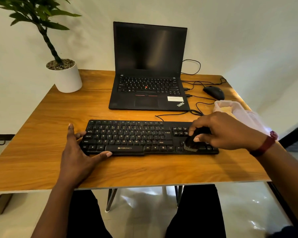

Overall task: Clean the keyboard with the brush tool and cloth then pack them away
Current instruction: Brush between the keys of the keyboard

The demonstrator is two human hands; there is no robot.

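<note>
The fingers (196, 139) of the right hand (225, 130) are closed tight around the brush tool (192, 142), a small black thing that points down. Its bristle end touches the arrow keys, near the right end of the keyboard (144, 137). The left hand (77, 152) lies open and flat, fingers spread apart and holding nothing. Its thumb rests on the front edge by the space bar, and its other fingers touch the left end, so it seems to be keeping the keyboard from sliding.

The keyboard sits on the bench (41, 131), close to the front edge. A thin black cable (172, 114) runs from its back toward the laptop (149, 71).

What could go wrong? If the brush pushes too hard, a key cap could pop up, or the keyboard could twist and slip out from under the left hand. A long sweep to the right could flick dust off onto the bench, or toward the clear plastic bag (234, 109) just behind the right wrist (I think the cloth may be in there, but I cannot tell). The right arm could also bump that bag, which lies near the bench's right edge, and knock it off. A hard tug could pull the cable too. The mouse (213, 92) and the potted plant (65, 73) are well apart from the work.
</note>
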